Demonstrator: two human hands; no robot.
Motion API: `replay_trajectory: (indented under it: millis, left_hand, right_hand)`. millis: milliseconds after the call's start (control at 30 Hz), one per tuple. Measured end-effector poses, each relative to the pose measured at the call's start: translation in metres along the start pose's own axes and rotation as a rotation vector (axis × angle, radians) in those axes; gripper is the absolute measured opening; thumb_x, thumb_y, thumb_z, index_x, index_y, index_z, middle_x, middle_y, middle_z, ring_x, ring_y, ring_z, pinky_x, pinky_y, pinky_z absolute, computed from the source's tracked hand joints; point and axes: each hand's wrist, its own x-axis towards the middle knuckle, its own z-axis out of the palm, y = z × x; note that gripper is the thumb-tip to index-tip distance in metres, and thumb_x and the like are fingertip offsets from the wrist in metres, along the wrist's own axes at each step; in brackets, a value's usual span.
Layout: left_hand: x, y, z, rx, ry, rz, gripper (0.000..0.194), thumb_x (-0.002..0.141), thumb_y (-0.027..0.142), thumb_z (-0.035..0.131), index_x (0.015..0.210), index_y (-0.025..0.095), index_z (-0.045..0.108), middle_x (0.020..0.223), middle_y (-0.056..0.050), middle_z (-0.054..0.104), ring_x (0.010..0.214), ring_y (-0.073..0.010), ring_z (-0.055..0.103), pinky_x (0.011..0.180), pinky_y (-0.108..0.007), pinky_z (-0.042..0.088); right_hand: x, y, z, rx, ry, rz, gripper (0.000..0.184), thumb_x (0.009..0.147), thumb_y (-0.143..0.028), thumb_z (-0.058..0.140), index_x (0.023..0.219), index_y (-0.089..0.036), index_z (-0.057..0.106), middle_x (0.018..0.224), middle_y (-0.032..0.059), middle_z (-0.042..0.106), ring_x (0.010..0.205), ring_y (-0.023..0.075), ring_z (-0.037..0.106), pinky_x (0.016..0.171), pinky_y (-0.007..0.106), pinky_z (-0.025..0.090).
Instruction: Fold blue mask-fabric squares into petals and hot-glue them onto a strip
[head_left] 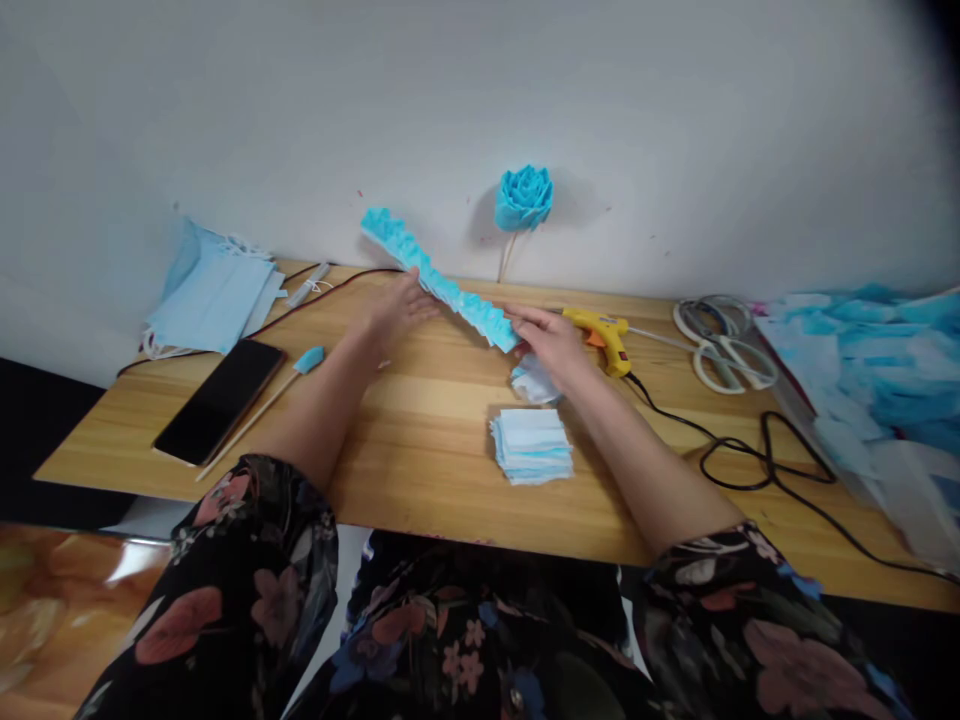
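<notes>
A long strip of overlapping, pleated blue petals [450,290] slants above the table, its far end up by the wall. My right hand [553,345] pinches the near right end between thumb and fingers. Along its left part, my left hand [401,302] steadies the strip, a fingertip on its edge and the other fingers stretched out below, slightly blurred. Beneath my right hand lies a small crumpled pale-blue piece [534,380], partly hidden. Closer to me is a stack of cut mask-fabric squares [531,446]. A finished blue fabric rose [524,199] stands on a stick against the wall.
A yellow glue gun [606,335] with a black cord lies right of my hand, near white-handled scissors [731,365]. A box of blue fabric pieces [885,350] sits far right. Leftward are face masks [214,295], a phone [220,400] and a blue-tipped stick [259,422].
</notes>
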Motion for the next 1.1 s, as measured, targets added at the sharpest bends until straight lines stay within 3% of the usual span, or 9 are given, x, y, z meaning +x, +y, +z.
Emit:
replay_trajectory:
  millis: [67, 133, 267, 367, 467, 733, 900, 1000, 1100]
  left_hand:
    - [0.0, 0.003, -0.012, 0.215, 0.073, -0.041, 0.039, 0.096, 0.047, 0.056, 0.117, 0.016, 0.066, 0.118, -0.016, 0.074, 0.089, -0.0209, 0.073, 0.082, -0.035, 0.06]
    - [-0.004, 0.006, -0.022, 0.47, 0.184, 0.054, 0.032, 0.095, 0.041, 0.056, 0.11, 0.016, 0.068, 0.111, -0.013, 0.074, 0.067, -0.0148, 0.066, 0.067, -0.03, 0.055]
    - [-0.013, 0.011, -0.024, 0.702, 0.321, 0.257, 0.026, 0.092, 0.034, 0.055, 0.101, 0.017, 0.072, 0.08, -0.004, 0.071, 0.051, -0.0101, 0.052, 0.055, -0.023, 0.043]
    - [-0.018, 0.013, -0.014, 0.672, 0.291, 0.267, 0.025, 0.089, 0.031, 0.054, 0.096, 0.016, 0.073, 0.059, 0.001, 0.06, 0.047, -0.0104, 0.046, 0.05, -0.022, 0.037]
    - [-0.023, 0.012, -0.004, 0.665, 0.196, 0.285, 0.028, 0.088, 0.028, 0.054, 0.104, 0.017, 0.075, 0.053, 0.004, 0.053, 0.046, -0.0106, 0.043, 0.048, -0.022, 0.034]
    - [-0.039, 0.008, 0.009, 0.852, 0.019, 0.422, 0.033, 0.09, 0.033, 0.056, 0.111, 0.017, 0.077, 0.057, 0.002, 0.058, 0.05, -0.0114, 0.046, 0.054, -0.024, 0.036]
    - [-0.036, -0.005, 0.011, 0.97, -0.069, 0.519, 0.039, 0.087, 0.03, 0.059, 0.12, 0.019, 0.076, 0.081, -0.003, 0.075, 0.07, -0.0145, 0.062, 0.069, -0.026, 0.046]
    - [-0.034, -0.013, 0.015, 1.009, -0.068, 0.582, 0.041, 0.088, 0.03, 0.058, 0.124, 0.02, 0.075, 0.096, -0.005, 0.078, 0.078, -0.0155, 0.065, 0.077, -0.027, 0.05]
    - [-0.036, -0.019, 0.022, 1.033, -0.097, 0.643, 0.041, 0.09, 0.033, 0.056, 0.123, 0.02, 0.076, 0.101, -0.008, 0.079, 0.082, -0.0179, 0.068, 0.084, -0.031, 0.053]
  right_hand:
    - [0.0, 0.002, 0.001, -0.268, -0.004, -0.092, 0.049, 0.087, -0.028, 0.058, 0.131, -0.014, 0.073, 0.101, 0.0104, 0.082, 0.075, 0.0219, 0.073, 0.077, 0.04, 0.06]
    - [-0.003, 0.003, 0.001, -0.488, 0.005, -0.215, 0.048, 0.09, -0.025, 0.056, 0.134, -0.014, 0.071, 0.109, 0.0125, 0.082, 0.094, 0.0276, 0.077, 0.093, 0.046, 0.059]
    - [-0.01, 0.005, -0.002, -0.61, 0.015, -0.366, 0.048, 0.093, -0.023, 0.05, 0.138, -0.017, 0.068, 0.128, 0.0116, 0.077, 0.113, 0.0284, 0.075, 0.101, 0.046, 0.058]
    - [-0.012, 0.004, -0.005, -0.591, 0.026, -0.428, 0.046, 0.095, -0.024, 0.049, 0.136, -0.019, 0.068, 0.128, 0.0097, 0.077, 0.113, 0.0266, 0.075, 0.099, 0.045, 0.059]
    - [-0.011, 0.003, -0.012, -0.566, 0.047, -0.442, 0.044, 0.094, -0.024, 0.05, 0.133, -0.021, 0.07, 0.126, 0.0083, 0.078, 0.114, 0.0258, 0.074, 0.099, 0.045, 0.059]
    - [0.003, 0.006, -0.039, -0.432, 0.12, -0.419, 0.041, 0.092, -0.025, 0.051, 0.127, -0.02, 0.072, 0.115, 0.0079, 0.08, 0.107, 0.0229, 0.076, 0.1, 0.043, 0.058]
    - [0.006, 0.0, -0.055, -0.395, 0.115, -0.434, 0.039, 0.091, -0.027, 0.054, 0.124, -0.018, 0.074, 0.108, 0.0081, 0.081, 0.101, 0.0229, 0.076, 0.098, 0.043, 0.059]
    - [0.0, -0.008, -0.078, -0.407, 0.122, -0.392, 0.04, 0.09, -0.028, 0.056, 0.125, -0.019, 0.073, 0.108, 0.0078, 0.081, 0.1, 0.0226, 0.076, 0.097, 0.043, 0.059]
    - [-0.011, -0.011, -0.107, -0.407, 0.216, -0.331, 0.04, 0.092, -0.028, 0.055, 0.126, -0.019, 0.073, 0.109, 0.0077, 0.08, 0.102, 0.0227, 0.076, 0.097, 0.042, 0.059]
